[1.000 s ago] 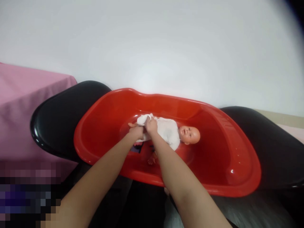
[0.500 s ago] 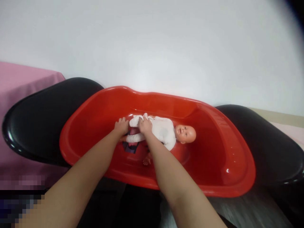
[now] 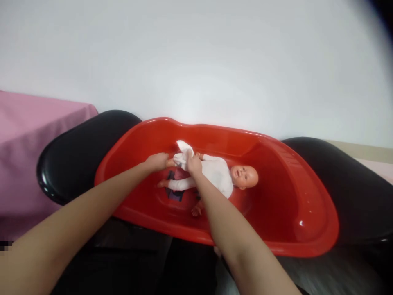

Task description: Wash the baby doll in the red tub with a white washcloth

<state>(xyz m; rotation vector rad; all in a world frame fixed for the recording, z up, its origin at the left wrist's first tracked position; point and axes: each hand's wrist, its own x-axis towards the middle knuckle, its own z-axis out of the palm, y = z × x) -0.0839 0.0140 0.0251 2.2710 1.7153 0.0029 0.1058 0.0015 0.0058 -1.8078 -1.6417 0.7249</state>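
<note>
A baby doll (image 3: 215, 172) with a white cloth body lies on its back in a red baby bathtub (image 3: 285, 192), head toward the right. My left hand (image 3: 157, 162) is closed around the doll's far foot, at the left end of the tub. Over the doll's lower legs, my right hand (image 3: 194, 163) grips a white cloth (image 3: 184, 152), one corner of which sticks up. The near leg lies stretched out, its bare foot (image 3: 162, 183) apart from my hands. My right forearm passes in front of part of the doll's near arm.
Black rounded seats (image 3: 76, 159) flank the tub on the left and right. A pink cloth (image 3: 39, 131) drapes over a surface at the far left. A pale wall (image 3: 196, 61) rises directly behind. Dark patterned pieces (image 3: 175, 194) show beneath the doll's legs.
My left hand has shifted onto the far foot. My right hand has lifted the white cloth, whose corner now points upward. The view has moved slightly left.
</note>
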